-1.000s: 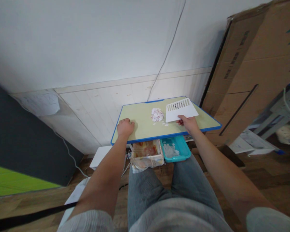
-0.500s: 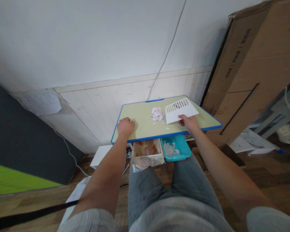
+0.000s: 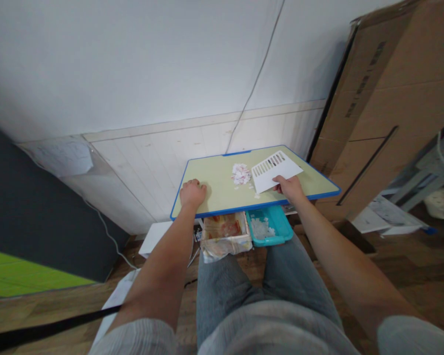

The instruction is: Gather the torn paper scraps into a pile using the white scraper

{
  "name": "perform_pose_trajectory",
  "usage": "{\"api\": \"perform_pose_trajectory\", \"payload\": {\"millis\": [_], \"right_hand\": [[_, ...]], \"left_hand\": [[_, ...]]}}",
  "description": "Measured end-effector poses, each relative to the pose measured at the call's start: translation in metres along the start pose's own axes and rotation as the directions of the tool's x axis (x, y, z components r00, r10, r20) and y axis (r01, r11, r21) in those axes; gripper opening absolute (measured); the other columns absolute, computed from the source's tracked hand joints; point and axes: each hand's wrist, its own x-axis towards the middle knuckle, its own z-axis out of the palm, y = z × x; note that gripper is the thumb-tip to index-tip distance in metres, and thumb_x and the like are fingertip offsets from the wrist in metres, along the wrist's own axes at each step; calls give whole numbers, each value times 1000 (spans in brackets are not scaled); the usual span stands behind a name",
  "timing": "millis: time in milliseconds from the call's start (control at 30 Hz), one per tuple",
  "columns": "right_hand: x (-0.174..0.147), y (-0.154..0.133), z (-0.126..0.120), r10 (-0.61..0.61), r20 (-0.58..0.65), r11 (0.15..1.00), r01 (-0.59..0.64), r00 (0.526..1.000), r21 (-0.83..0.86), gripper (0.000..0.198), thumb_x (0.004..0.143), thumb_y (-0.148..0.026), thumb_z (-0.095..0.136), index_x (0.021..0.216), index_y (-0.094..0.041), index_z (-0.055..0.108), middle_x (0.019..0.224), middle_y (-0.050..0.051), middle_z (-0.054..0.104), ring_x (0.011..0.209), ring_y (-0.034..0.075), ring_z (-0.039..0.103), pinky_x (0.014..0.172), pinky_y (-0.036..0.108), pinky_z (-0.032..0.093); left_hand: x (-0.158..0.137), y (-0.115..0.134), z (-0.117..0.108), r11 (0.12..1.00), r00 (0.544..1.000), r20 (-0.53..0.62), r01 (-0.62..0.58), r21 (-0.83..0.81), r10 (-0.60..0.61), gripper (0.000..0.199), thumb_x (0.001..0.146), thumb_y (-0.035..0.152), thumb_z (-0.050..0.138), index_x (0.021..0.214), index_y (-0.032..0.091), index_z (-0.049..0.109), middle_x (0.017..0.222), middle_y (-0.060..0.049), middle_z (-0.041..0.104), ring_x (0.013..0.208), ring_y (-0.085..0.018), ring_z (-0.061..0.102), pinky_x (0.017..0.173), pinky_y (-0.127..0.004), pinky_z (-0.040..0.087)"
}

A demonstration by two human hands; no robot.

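On the left part of the pale yellow-green tabletop, my left hand rests palm down, fingers loosely bent and apart, holding nothing. My right hand pinches the near edge of a white slotted sheet, thumb on top. A row of narrow slots runs along the sheet's far side. Its left corner lies close to a heap of small white and pinkish paper-like scraps. A few loose scraps lie in front of the heap, by the sheet's near left corner.
Below the table's blue front edge sit a lined box with reddish-brown contents and a turquoise tray holding whitish pieces. A tall cardboard box stands at the right. Behind is a white wall with a hanging cable.
The slotted sheet has turned a little counterclockwise in my right hand, its slotted side shifting slightly left toward the scraps. My left hand stays in place.
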Motion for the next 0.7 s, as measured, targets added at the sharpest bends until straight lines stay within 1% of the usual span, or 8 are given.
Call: {"api": "perform_pose_trajectory", "payload": {"millis": [167,367,467,533,600,633,700], "right_hand": [[-1,-1,1,7,-3,1000,-7,1000,13,50,118,-48,88,159,-22,77,161,15,78,135,34,82,113,57,74],[-4,-2,0,16,29,1000,-17,999,11,49,118,-48,88,159,-22,77,160,15,78,134,33,82,112,56,74],[-6,-2,-1,22,40,1000,-22,999,5,48,118,-48,88,157,-21,78,157,14,79,131,33,83,109,55,75],[-7,-3,-1,20,44,1000,-20,999,4,46,118,-48,88,154,-21,79,152,13,81,126,31,84,105,51,76],[-7,-3,-1,12,45,1000,-12,999,7,39,119,-47,88,145,-20,81,138,10,84,110,25,85,94,43,76],[-7,-3,-1,5,45,1000,-5,999,11,32,118,-44,89,136,-18,82,125,8,85,98,22,83,85,38,74],[-8,-4,-1,-15,42,1000,14,999,27,20,109,-34,92,109,-17,81,92,2,81,71,18,73,64,30,64]], "left_hand": [[-1,0,-1,1000,1000,4,0,-7,0,52,121,36,52,155,9,81,165,-24,81,156,-41,73,128,-48,60],[1,0,1,1000,1000,-7,5,-11,-5,49,120,37,53,152,14,82,164,-24,81,154,-40,74,126,-48,61],[0,0,1,1000,1000,-10,5,-15,-6,50,120,37,53,152,12,82,165,-25,81,154,-41,74,126,-48,61],[0,0,1,1000,1000,-7,5,-15,-5,50,121,37,53,153,12,82,164,-25,82,154,-40,74,126,-48,61],[0,0,1,1000,1000,-3,4,-11,-4,50,121,37,53,153,12,82,164,-25,82,155,-40,74,126,-47,60],[0,0,1,1000,1000,-2,3,-7,-3,51,121,37,53,154,11,82,164,-25,82,155,-40,74,126,-47,60],[0,0,1,1000,1000,-6,1,1,-1,52,121,37,52,155,10,81,164,-25,82,155,-40,74,126,-47,61]]}}
